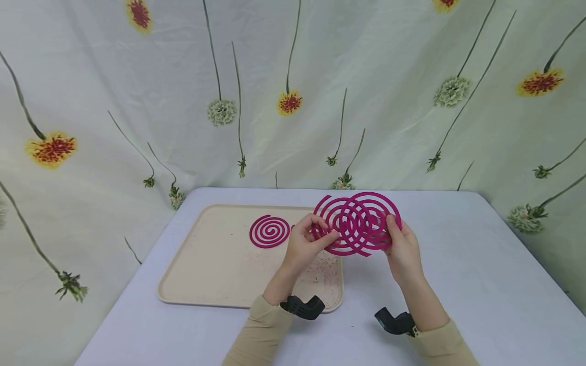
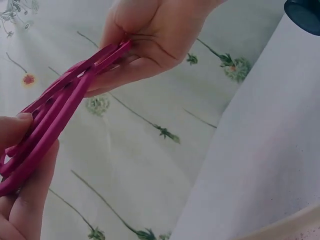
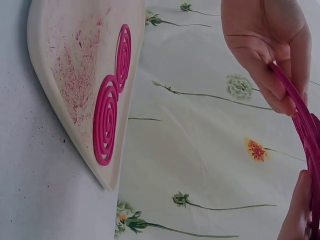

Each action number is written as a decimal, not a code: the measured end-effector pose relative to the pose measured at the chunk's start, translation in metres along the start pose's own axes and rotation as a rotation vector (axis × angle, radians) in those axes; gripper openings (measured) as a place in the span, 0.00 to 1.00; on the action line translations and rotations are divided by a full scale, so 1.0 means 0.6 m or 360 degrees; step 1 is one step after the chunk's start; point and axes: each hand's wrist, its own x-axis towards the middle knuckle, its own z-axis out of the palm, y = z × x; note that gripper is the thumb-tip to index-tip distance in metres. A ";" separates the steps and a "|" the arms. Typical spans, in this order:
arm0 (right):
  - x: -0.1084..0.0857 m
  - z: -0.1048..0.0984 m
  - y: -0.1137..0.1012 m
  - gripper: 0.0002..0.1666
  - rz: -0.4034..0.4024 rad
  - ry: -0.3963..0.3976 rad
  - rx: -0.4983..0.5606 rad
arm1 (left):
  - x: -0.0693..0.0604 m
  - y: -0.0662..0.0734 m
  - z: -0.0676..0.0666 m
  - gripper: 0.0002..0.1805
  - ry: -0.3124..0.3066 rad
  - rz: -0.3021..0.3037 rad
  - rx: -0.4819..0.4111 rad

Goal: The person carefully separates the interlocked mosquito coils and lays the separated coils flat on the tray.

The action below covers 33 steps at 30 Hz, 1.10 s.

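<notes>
Two magenta mosquito coils point(image 1: 354, 222) overlap in mid-air above the tray's right edge, held by both hands. My left hand point(image 1: 308, 244) pinches the left side of the pair between thumb and fingers. On the opposite side, my right hand point(image 1: 405, 249) grips the rim, thumb in front. Seen edge-on in the left wrist view, the coils point(image 2: 60, 107) lie close against each other. Two more mosquito coils rest on the tray, a nearer one point(image 3: 106, 120) and a farther one point(image 3: 123, 57) in the right wrist view. In the head view, my left hand mostly hides one of these.
A beige tray point(image 1: 215, 274) lies on the white-covered table point(image 1: 458, 274), with magenta crumbs on its right part. Behind the table hangs a flower-patterned cloth point(image 1: 393, 101). Black wrist cameras sit on the left wrist point(image 1: 303, 307) and the right wrist point(image 1: 394, 322).
</notes>
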 end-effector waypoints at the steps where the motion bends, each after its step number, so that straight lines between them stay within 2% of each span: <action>1: 0.001 0.000 0.001 0.28 0.0005 -0.0001 0.0003 | 0.000 0.000 0.000 0.14 -0.0025 0.0001 0.0010; 4: 0.005 -0.009 0.001 0.30 0.0023 -0.0119 -0.0105 | 0.001 0.001 -0.004 0.22 -0.0089 -0.0014 0.0047; 9: 0.017 -0.042 -0.005 0.29 -0.0009 -0.0564 -0.0451 | 0.003 0.008 -0.027 0.36 -0.0180 -0.0115 0.0041; 12: 0.022 -0.057 -0.008 0.26 -0.0014 -0.0794 -0.0558 | 0.003 0.012 -0.041 0.34 -0.0278 -0.0218 0.0030; 14: 0.024 -0.063 -0.009 0.26 -0.0003 -0.0870 -0.0587 | 0.002 0.013 -0.047 0.31 -0.0332 -0.0282 0.0047; 17: 0.026 -0.066 -0.010 0.26 0.0002 -0.0838 -0.0587 | 0.003 0.013 -0.050 0.27 -0.0348 -0.0346 0.0056; 23: 0.024 -0.058 -0.010 0.26 -0.0031 -0.0568 -0.0430 | 0.006 0.012 -0.044 0.22 -0.0189 -0.0392 0.0043; 27: 0.021 -0.048 -0.008 0.29 -0.0029 -0.0463 -0.0288 | 0.006 0.013 -0.037 0.20 -0.0150 -0.0403 0.0087; 30: 0.020 -0.041 -0.006 0.30 -0.0019 -0.0478 -0.0256 | 0.006 0.012 -0.035 0.25 -0.0177 -0.0359 0.0089; 33: 0.021 -0.042 -0.005 0.30 -0.0014 -0.0595 -0.0325 | 0.006 0.011 -0.037 0.29 -0.0250 -0.0310 0.0099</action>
